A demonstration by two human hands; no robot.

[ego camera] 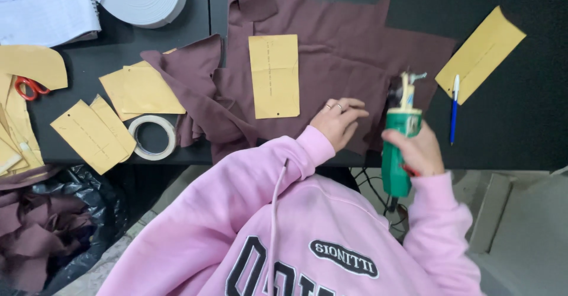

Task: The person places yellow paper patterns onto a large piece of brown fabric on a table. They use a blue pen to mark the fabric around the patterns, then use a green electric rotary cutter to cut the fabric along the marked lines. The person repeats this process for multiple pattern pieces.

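The green electric fabric cutter (397, 148) stands at the near right edge of the dark table (520, 112), its blade end against the right border of the maroon fabric (343, 53). The right hand (421, 151) is wrapped around its body, fingers curled tight on the grip. The left hand (340, 118) lies flat on the cloth just left of the blade, fingers pressed together and pointing right. To cut cleanly, that hand should keep the cloth taut while staying clear of the blade, whose edge is hard to make out here. A tan paper pattern (274, 76) rests on the fabric farther left. At near left, a black plastic bag (71, 213) holds maroon scraps (29, 237).
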